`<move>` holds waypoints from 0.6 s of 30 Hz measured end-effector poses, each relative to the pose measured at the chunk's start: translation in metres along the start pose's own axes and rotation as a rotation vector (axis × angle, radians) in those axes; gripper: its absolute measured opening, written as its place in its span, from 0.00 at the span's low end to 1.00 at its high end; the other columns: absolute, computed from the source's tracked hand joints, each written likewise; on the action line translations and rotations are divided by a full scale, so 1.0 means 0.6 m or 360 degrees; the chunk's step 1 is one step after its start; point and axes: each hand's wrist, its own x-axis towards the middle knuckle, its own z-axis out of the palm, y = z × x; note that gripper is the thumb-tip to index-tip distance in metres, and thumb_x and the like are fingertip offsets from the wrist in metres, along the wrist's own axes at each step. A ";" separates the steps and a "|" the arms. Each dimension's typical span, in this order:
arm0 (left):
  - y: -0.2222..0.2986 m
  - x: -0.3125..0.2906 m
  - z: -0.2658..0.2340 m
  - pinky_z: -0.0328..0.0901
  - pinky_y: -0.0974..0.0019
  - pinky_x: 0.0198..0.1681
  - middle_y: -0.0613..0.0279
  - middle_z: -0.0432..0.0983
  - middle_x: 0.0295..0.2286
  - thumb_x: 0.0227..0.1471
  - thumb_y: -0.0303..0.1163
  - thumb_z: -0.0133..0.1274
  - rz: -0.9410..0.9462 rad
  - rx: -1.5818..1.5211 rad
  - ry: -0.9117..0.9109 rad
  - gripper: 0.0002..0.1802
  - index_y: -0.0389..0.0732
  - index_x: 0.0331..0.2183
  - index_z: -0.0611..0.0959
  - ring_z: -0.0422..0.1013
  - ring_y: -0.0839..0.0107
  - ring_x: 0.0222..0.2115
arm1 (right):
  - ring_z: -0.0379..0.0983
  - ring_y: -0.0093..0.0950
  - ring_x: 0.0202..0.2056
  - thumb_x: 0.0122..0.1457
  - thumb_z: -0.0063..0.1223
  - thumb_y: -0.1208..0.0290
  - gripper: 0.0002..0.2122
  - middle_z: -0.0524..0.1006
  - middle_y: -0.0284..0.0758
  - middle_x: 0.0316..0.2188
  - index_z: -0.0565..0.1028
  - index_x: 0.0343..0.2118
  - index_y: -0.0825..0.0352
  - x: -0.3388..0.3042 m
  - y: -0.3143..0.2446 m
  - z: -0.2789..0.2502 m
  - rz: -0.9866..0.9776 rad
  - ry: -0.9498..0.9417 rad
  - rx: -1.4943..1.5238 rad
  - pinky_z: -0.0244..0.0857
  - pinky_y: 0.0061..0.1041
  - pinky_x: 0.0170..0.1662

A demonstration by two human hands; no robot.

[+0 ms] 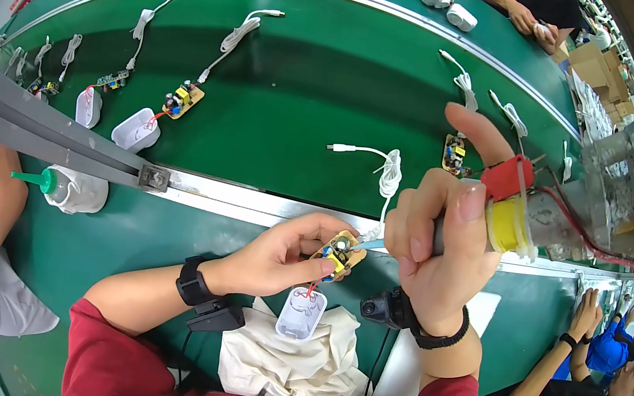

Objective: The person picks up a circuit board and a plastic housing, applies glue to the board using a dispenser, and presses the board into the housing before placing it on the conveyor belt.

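L hand (267,256) pinches circuit board (340,257) btw thumb & fingers, narrow grip. Board's a tan rounded slab, stiff, crowded w/ small parts incl. a yellow block & shiny round bits; it's tilted, just near side of the metal rail (235,200), about mid-scene. Thin red wires (313,286) run from it to a white plastic shell (302,315), smooth, hollow, rounded-rect, lying near on a crumpled off-white cloth (280,365), soft & deeply creased.

R hand (438,241) has fingers curled round a tube-shaped tool (510,224): grey barrel, glossy yellow band, red block on top w/ red & dark wires, rough metal pieces at far R. Index finger's raised clear of the grip. Pale blue tapered tip (372,245) points L at board's R edge; can't tell if it touches.

White cable (390,178), bundled in loops, slim plug end to L, lies on smooth green surface (286,128) beyond rail. More boards there, e.g. one far L (182,99) wired to another white shell (136,130). L of hands: squat white bottle (78,191), green spout. R, near: flat white sheet (436,359), matte.
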 end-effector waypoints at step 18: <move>0.182 0.085 0.016 0.66 0.60 0.46 0.54 0.70 0.45 0.53 0.25 0.50 0.0685 0.1349 0.0732 0.25 0.33 0.52 0.66 0.70 0.64 0.44 | 0.49 0.15 0.09 0.64 0.42 0.61 0.18 0.57 0.26 0.10 0.61 0.49 0.71 -0.059 -0.128 0.042 0.0006 -0.0037 0.0253 0.44 0.16 0.13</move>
